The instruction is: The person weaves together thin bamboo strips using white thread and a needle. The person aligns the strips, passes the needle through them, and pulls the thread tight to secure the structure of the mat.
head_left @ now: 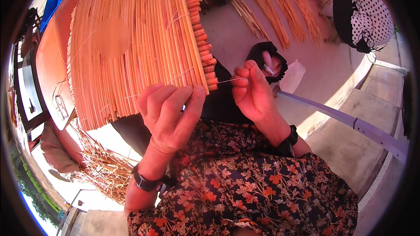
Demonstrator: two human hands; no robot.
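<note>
We are finding the mat (151,61) lying ahead and to the left of the left hand (168,118), whose fingers (199,91) are touching its near edge; whether they are gripping underneath, we cannot tell. At the right hand (258,98), the fingers (243,73) are pinching the thread (227,80), which is stretching across from the mat's right side. We are judging the mat light, stiff along its stalks, flexible across them and liable to crack; we are favouring a hold beside the stitching. The thread is seeming easily snapped. We are counting one mat, one held thread, two hands; beyond the right fingers, one white bag (292,78) and uncountable loose reeds (269,6).
</note>
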